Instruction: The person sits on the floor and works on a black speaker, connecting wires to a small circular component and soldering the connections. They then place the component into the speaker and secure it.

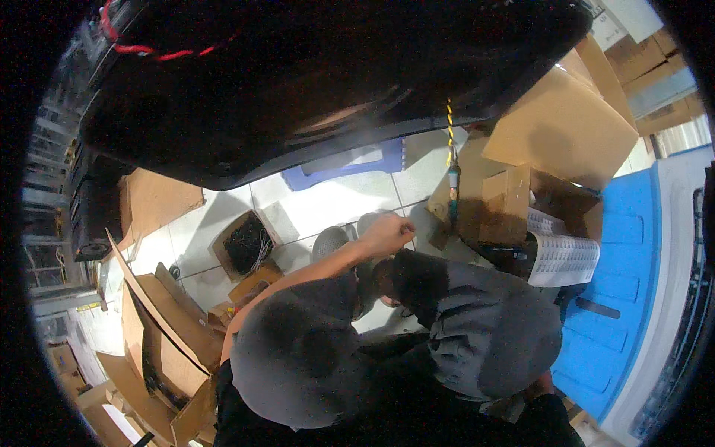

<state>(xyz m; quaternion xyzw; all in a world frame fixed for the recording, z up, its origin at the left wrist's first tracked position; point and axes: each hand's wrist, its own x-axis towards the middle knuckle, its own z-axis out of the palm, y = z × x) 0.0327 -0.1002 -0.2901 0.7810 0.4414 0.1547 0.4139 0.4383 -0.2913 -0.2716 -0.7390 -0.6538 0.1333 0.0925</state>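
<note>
My left forearm runs up from the lower left, bare, and my left hand (pixel 387 232) is closed in a fist above my grey-clad knees (pixel 484 328); I cannot make out anything inside it. It hangs over the pale tiled floor (pixel 335 201), just left of a yellow-and-black cord (pixel 450 134) that drops from a large black panel (pixel 313 82) overhead. My right hand is hidden behind my knees and dark clothing.
Open cardboard boxes (pixel 521 201) stand to the right beside white printed sheets (pixel 562 257) and a blue plastic panel (pixel 625 246). A small box of black parts (pixel 246 242), flattened cartons (pixel 160 328) and a blue step stool (pixel 350 164) lie around.
</note>
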